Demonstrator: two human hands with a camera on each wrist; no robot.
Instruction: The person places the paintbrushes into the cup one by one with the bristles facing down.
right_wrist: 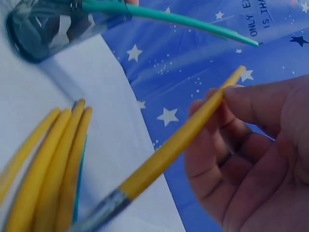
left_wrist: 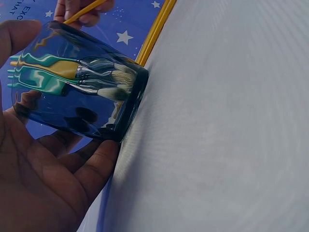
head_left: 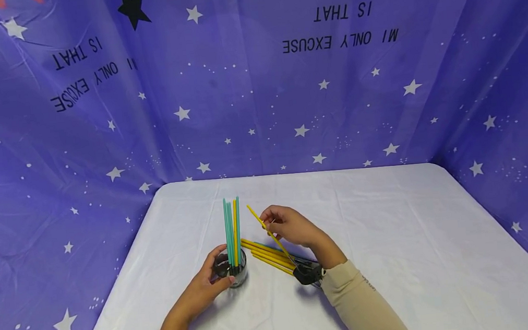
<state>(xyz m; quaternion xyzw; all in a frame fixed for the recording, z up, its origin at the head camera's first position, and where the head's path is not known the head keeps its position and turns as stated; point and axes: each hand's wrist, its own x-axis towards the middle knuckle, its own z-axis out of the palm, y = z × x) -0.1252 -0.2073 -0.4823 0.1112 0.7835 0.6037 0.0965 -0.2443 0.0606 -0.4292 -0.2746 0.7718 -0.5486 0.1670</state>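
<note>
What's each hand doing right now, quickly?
Left hand: holding the dark glass, which has brushes standing in it.
Right hand: pinching a yellow-handled brush near the end of its handle.

Purple backdrop (white-starred), white tabletop

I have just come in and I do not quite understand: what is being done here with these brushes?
A person is handling brushes at a white table. The left hand holds a glass in which green brushes and one yellow brush stand with bristles down. The right hand pinches another yellow brush by its handle, outside the glass. Beside the glass lie several more yellow brushes, with a green handle showing among them.
</note>
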